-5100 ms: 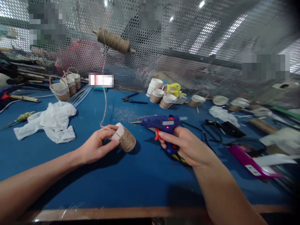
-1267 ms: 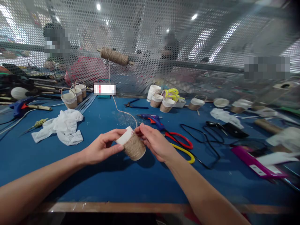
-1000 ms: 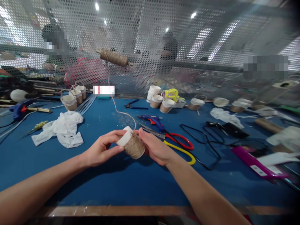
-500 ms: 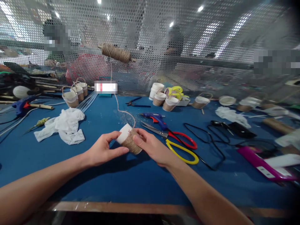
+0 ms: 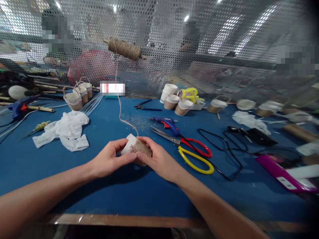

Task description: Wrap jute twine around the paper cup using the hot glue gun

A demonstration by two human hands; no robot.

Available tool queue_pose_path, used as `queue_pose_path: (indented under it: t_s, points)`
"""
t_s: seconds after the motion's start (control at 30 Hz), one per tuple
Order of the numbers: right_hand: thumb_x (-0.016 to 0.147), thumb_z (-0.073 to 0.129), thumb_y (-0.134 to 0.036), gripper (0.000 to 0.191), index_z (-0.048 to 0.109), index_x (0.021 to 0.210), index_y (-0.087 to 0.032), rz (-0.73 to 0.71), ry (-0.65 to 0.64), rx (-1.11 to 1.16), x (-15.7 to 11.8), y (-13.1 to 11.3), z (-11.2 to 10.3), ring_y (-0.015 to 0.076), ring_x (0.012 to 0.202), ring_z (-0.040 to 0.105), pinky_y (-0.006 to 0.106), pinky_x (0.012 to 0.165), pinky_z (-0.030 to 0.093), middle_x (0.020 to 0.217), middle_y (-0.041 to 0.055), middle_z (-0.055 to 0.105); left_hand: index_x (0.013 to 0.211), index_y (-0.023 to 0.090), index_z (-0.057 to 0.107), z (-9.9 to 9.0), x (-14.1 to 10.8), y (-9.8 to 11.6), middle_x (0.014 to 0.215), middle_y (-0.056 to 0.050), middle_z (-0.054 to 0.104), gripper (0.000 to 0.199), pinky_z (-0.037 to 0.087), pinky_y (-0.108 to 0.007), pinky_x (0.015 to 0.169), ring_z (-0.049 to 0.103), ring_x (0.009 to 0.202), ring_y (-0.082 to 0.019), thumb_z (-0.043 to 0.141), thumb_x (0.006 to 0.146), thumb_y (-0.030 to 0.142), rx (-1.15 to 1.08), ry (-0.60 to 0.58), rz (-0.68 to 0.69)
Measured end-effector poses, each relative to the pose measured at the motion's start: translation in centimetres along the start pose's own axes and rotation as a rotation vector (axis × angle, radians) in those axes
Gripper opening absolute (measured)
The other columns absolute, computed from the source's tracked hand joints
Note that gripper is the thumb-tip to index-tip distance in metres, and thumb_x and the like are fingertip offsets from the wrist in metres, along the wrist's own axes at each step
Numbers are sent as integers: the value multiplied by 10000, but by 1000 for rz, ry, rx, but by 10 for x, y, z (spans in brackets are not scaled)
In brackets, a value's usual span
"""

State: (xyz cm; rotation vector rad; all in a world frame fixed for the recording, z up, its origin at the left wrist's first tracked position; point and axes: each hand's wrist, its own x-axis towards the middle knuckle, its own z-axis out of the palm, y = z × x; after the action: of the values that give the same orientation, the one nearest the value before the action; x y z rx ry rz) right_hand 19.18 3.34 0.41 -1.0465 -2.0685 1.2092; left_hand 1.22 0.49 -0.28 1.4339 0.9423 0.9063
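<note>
A white paper cup (image 5: 129, 144), its lower part wrapped in brown twine, lies tilted between my two hands. My left hand (image 5: 109, 157) grips the white rim end, thumb in front. At the twine-wrapped end, my right hand (image 5: 157, 157) holds with its thumb pressed on the wrap. A strand of twine (image 5: 120, 111) runs from the cup up to a twine spool (image 5: 124, 48) hung at the mesh. Right of my hands are scissors (image 5: 196, 160) with one red and one yellow handle, and a blue glue gun (image 5: 166, 124).
Pliers (image 5: 148, 106) lie behind the hands. Twine-wrapped cups with handles (image 5: 74, 101) stand back left, others (image 5: 183, 107) back right. A white cloth (image 5: 71, 129) lies left. Black cable (image 5: 224, 141) and a magenta device (image 5: 279, 172) lie right. People are behind the mesh.
The cup has turned in my hands, and my right thumb has moved down and left over the wrap, closer to my left thumb. The camera view has shifted slightly.
</note>
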Motion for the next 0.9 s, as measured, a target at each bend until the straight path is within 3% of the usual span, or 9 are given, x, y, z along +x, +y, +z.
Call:
queue_pose_path:
  t_s: [0.23, 0.57, 0.9]
  points:
    - [777, 556, -450, 487, 451, 1145, -148, 5, 22, -69, 1, -1, 0, 219, 937, 573, 365, 811, 455, 1064, 100, 601, 903, 114, 575, 1, 1, 3, 840, -48, 637, 225, 414, -283, 757, 561, 802, -177, 587, 751, 280, -103, 17, -61]
    - [756, 598, -437, 494, 453, 1156, -185, -53, 100, -218, -1, 3, 7, 250, 1040, 528, 423, 868, 420, 1159, 114, 553, 808, 116, 591, 3, 1, 2, 754, -8, 585, 148, 387, -243, 699, 490, 709, -125, 566, 732, 241, -112, 128, -75]
    - [747, 611, -446, 540, 436, 1188, -187, -112, 119, -316, -2, 5, 9, 238, 1056, 514, 434, 906, 409, 1168, 107, 535, 748, 126, 608, 4, 3, 2, 703, 16, 566, 99, 377, -232, 677, 474, 678, -114, 564, 695, 197, -119, 156, -71]
